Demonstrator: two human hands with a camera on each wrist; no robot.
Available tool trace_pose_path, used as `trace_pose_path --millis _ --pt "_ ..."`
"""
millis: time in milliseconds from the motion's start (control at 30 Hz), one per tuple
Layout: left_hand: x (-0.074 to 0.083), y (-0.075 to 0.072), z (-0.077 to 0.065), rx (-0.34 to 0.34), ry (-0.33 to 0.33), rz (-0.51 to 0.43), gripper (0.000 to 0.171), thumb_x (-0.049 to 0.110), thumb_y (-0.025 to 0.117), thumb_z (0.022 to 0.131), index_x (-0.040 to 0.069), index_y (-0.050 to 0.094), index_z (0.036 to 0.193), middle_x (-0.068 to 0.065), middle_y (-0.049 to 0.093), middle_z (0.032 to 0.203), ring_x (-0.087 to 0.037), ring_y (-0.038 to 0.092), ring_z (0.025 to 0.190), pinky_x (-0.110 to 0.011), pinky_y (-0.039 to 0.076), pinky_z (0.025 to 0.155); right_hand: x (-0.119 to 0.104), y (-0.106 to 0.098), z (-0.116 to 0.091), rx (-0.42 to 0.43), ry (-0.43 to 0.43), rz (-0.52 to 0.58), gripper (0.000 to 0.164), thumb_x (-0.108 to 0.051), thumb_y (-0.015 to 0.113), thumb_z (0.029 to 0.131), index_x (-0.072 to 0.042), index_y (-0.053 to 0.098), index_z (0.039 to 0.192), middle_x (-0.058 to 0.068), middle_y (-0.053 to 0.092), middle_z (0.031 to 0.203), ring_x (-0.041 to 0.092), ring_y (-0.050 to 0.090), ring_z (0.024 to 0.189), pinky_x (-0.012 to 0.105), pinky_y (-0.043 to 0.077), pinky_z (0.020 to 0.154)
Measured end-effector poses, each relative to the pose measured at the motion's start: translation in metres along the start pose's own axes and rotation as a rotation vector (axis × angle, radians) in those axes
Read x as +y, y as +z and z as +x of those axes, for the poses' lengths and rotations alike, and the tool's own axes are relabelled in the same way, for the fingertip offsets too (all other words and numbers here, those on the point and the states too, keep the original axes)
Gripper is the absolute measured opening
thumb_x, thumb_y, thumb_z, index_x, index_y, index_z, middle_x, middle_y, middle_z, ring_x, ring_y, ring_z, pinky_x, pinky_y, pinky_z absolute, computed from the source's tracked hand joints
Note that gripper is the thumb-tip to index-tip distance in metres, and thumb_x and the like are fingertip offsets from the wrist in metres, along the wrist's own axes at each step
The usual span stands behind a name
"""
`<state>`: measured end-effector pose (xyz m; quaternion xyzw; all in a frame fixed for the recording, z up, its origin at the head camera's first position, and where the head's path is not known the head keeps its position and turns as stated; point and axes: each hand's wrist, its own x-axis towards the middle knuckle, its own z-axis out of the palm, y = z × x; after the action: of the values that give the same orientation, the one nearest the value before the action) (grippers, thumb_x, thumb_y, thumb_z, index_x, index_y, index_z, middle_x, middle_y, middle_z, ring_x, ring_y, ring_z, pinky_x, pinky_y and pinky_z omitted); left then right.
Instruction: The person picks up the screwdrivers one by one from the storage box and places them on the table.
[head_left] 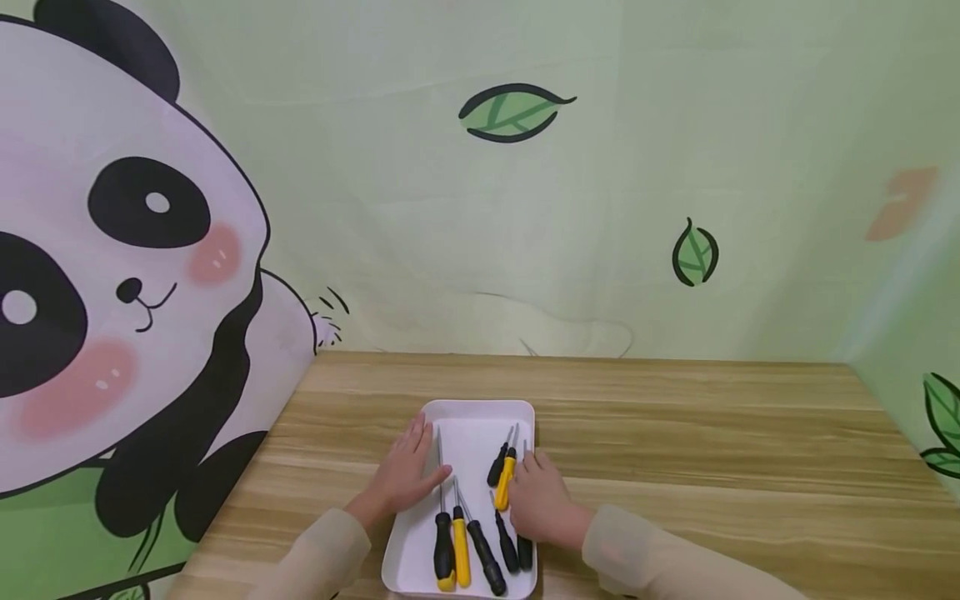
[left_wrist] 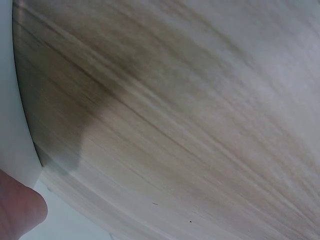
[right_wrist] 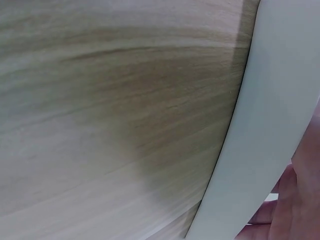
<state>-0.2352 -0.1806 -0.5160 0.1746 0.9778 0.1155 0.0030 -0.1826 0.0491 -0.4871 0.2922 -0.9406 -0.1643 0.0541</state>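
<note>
A white tray [head_left: 480, 410] holds several screwdrivers. My left hand [head_left: 405, 468] rests on its left rim, fingers straight and thumb reaching inward over a screwdriver's shaft. On the tray's right side my right hand [head_left: 538, 498] lies over a black-handled screwdriver [head_left: 525, 553], hiding its middle; whether the fingers grip it is hidden. Beside that hand are a yellow-handled screwdriver [head_left: 506, 482], a small black screwdriver [head_left: 497, 468] and another black one [head_left: 506, 542]. The right wrist view shows some right fingers [right_wrist: 285, 205] inside the tray wall [right_wrist: 260, 130]. A left-hand fingertip [left_wrist: 22, 207] touches the tray in the left wrist view.
Along the tray's left part lie a black-and-yellow screwdriver [head_left: 444, 550], a yellow one [head_left: 461, 546] and a long black one [head_left: 486, 557]. The wooden table [head_left: 712, 433] meets a green printed backdrop [head_left: 375, 208] at its far edge.
</note>
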Motion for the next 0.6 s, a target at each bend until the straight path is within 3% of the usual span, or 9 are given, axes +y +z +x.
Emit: trace_pose_path --millis 167,333,467,600 --pt "-0.0002 -0.0005 0.0007 0.002 0.000 0.002 0.079 0.052 0.045 0.084 0.000 0.022 0.139 -0.015 0.008 0.149 -0.030 0.013 0.136 -0.046 0.019 0.108 -0.0020 0.0000 0.0032 -0.016 0.006 -0.014 0.034 -0.040 0.052 0.079 -0.009 0.066 0.082 0.007 0.057 0.084 0.024 0.047 0.087 0.037 0.035 0.087" --pt "0.0001 -0.0007 -0.0014 0.045 0.042 -0.020 0.078 0.050 0.045 0.084 -0.004 0.023 0.137 -0.018 0.010 0.148 -0.033 0.014 0.135 -0.048 0.019 0.107 -0.0040 0.0027 0.0062 0.003 0.008 -0.050 0.036 -0.041 0.053 0.079 -0.008 0.067 0.082 0.008 0.059 0.086 0.024 0.050 0.087 0.038 0.034 0.087" --pt "-0.0010 0.0010 -0.0024 0.070 0.066 -0.035 0.079 0.052 0.042 0.085 -0.005 0.023 0.137 -0.020 0.011 0.147 -0.034 0.014 0.134 -0.050 0.018 0.107 -0.0048 0.0049 0.0082 0.002 0.007 -0.084 0.038 -0.043 0.052 0.080 -0.008 0.068 0.087 0.009 0.061 0.091 0.025 0.051 0.093 0.038 0.034 0.093" --pt "-0.0023 0.0025 -0.0007 0.050 0.045 -0.007 0.079 0.051 0.044 0.085 -0.004 0.022 0.138 -0.018 0.009 0.148 -0.033 0.014 0.135 -0.048 0.020 0.107 -0.0052 0.0050 0.0092 0.009 0.012 -0.091 0.039 -0.043 0.052 0.080 -0.008 0.068 0.090 0.010 0.061 0.097 0.027 0.052 0.099 0.039 0.033 0.097"
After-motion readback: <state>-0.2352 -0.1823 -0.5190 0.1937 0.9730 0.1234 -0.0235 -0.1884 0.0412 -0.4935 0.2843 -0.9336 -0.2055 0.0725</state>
